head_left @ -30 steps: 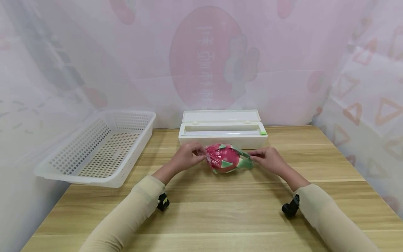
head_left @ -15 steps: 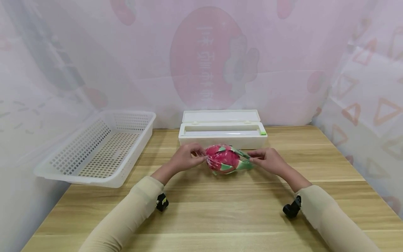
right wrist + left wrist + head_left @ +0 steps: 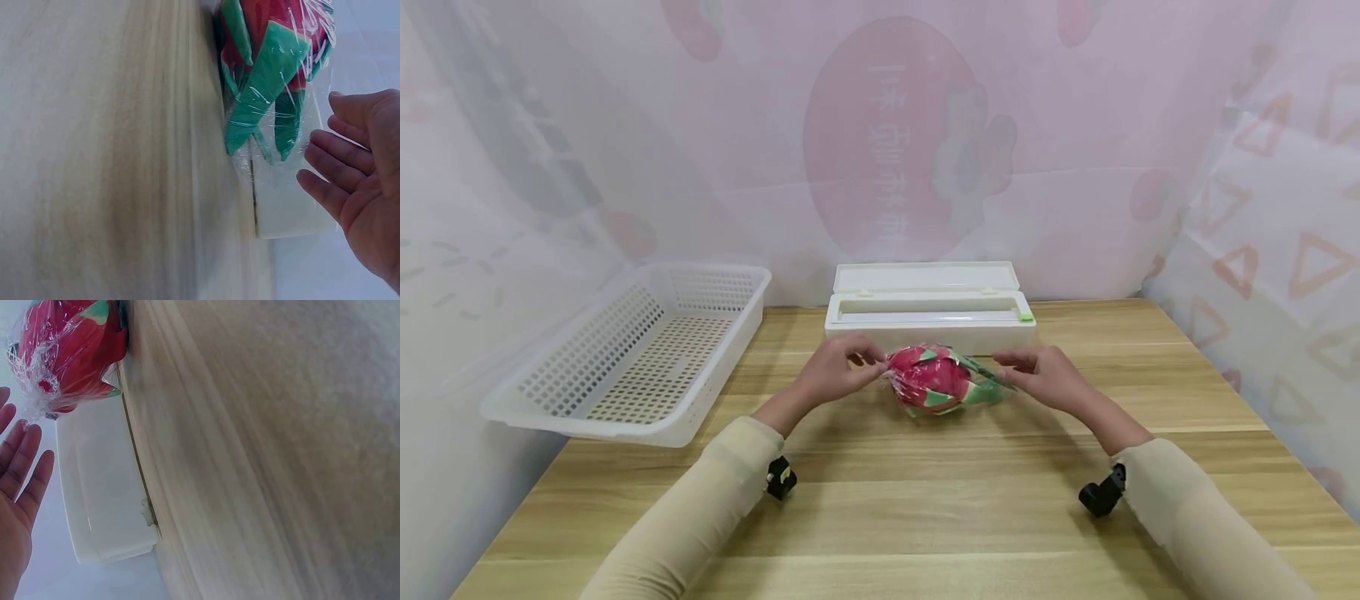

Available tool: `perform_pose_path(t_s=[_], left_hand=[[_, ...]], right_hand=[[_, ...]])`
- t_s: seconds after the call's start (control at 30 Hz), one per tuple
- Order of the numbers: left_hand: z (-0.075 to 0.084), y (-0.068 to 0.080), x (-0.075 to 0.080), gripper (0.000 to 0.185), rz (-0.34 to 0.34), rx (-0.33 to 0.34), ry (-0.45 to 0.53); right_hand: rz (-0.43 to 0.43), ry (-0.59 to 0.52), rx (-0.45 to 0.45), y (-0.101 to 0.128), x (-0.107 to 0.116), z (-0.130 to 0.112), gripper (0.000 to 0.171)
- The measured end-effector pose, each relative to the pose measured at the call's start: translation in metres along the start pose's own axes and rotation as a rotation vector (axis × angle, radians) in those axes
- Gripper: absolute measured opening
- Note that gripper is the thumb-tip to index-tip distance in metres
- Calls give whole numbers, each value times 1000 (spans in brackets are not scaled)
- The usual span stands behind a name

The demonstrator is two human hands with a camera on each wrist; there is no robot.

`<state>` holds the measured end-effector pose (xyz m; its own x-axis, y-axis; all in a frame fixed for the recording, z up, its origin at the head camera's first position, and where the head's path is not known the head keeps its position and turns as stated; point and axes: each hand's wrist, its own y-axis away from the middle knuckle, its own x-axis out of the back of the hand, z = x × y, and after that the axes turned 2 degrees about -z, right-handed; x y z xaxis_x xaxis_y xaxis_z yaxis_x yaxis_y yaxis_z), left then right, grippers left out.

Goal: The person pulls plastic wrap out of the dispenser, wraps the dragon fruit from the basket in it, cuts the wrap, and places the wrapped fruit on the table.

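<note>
A dragon fruit (image 3: 932, 379), red with green scales and wrapped in clear plastic film, lies on its side on the table. At its left end, my left hand (image 3: 842, 368) has its fingertips right by the gathered, crinkled film. The left wrist view shows the fingers (image 3: 25, 459) extended and spread beside the film. My right hand (image 3: 1047, 379) is at the green-tipped right end. In the right wrist view the thumb (image 3: 353, 107) stands apart from the relaxed fingers, with no film between them, close to the loose film end.
Behind the fruit stands a white cling film dispenser (image 3: 928, 337), its lid (image 3: 927, 276) up and a green slider (image 3: 1026, 317) at its right end. To the left is a white perforated basket (image 3: 715, 367). Printed curtains (image 3: 1075, 208) close off the back and sides of the wooden table (image 3: 955, 517).
Both hands have drawn slightly outward, the left to the left and the right to the right, with the right fingers opening away from the film. The wrapped dragon fruit stays nearly in place.
</note>
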<state>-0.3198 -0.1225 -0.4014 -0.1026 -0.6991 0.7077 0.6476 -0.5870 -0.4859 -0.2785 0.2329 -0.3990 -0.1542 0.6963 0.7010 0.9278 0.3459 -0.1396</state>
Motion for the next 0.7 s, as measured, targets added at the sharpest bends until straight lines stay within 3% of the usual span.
perform_pose_path(t_s=[0.47,0.7], left_hand=[[0,-8,28,5,104,-26,-76],[0,-12,41,10,172,-57,-134]], right_hand=[[113,84,68,1,27,-11,35],[194,241,118,2,41,-15,37]])
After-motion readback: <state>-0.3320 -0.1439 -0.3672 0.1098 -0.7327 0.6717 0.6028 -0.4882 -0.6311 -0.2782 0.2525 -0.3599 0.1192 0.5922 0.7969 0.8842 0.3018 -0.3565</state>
